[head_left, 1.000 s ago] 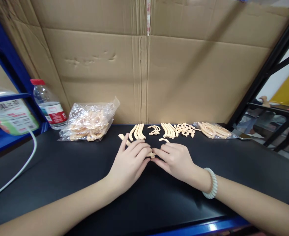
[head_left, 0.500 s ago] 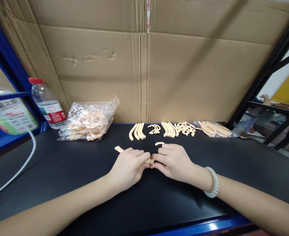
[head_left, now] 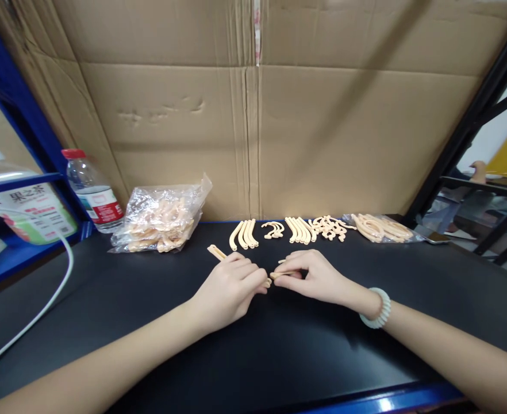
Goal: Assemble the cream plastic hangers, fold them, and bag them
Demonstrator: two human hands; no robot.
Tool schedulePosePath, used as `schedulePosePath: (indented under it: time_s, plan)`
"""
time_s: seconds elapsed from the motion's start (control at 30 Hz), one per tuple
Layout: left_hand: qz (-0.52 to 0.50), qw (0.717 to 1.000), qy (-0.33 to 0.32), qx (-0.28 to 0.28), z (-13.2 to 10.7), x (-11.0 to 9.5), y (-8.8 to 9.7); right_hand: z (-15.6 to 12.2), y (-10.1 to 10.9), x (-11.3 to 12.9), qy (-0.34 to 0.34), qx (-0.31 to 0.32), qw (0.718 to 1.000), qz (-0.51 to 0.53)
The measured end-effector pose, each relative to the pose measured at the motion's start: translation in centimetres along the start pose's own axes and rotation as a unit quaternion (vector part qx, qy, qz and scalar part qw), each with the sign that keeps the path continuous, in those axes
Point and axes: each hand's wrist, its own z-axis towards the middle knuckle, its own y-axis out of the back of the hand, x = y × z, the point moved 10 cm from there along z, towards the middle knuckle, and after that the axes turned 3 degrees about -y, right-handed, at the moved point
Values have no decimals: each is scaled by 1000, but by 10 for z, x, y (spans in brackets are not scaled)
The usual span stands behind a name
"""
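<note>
**Where both hands meet over cream plastic parts**

While a creased brown cardboard sheet (head_left: pixel 322 144) stands as a wall beyond the hands, the matte black tabletop (head_left: pixel 128 299) spreads smooth beneath them. Far out to the left of the left hand, a crinkled clear bag (head_left: pixel 161 215) of cream parts slumps against the cardboard, with a red-capped water bottle (head_left: pixel 92 192) upright just past it. Straight beyond the fingertips lies a neat row of long curved strips (head_left: pixel 244 233), then small hooks (head_left: pixel 273 229), and a jumble of knobbly bits (head_left: pixel 330 227) beyond the right hand.

The left hand (head_left: pixel 230 287) is curled shut, palm down, on a long strip (head_left: pixel 216 252) of cream plastic whose flat end pokes out past its knuckles. The right hand (head_left: pixel 318 279), a pale beaded bracelet (head_left: pixel 376 309) on its wrist, pinches a short piece (head_left: pixel 281 275) between thumb and forefinger. The two parts' ends nearly touch between the hands, low over the tabletop.
</note>
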Motion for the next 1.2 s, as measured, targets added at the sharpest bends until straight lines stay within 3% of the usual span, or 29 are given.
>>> schedulePosePath:
  time_s: [0.13, 0.3, 0.4, 0.5, 0.67, 0.8, 0.97, 1.2]
  plan:
    - [0, 1000, 10, 22, 2, 19, 7, 2, 3, -14, -23, -28, 998, 49]
    - [41, 996, 82, 13, -11, 80, 10, 2, -2, -16, -34, -26, 997, 68]
    - [22, 992, 122, 24, -25, 110, -1, 2, -3, -13, -33, -17, 997, 68]
    - [-17, 987, 155, 32, -36, 124, -13, 2, -2, -14, -32, -16, 997, 68]
    - [0, 976, 220, 8, -45, 133, -17, 2, -1, -20, -29, -26, 996, 78]
    - [-4, 960, 280, 24, -52, 144, -25, 2, 0, -20, -24, -32, 996, 74]
    - [3, 965, 256, 57, -47, 134, -29, 3, 4, -24, -24, -41, 997, 61]
    - [-1, 966, 243, 82, -42, 121, -31, 11, 25, -40, 33, -99, 993, -55]
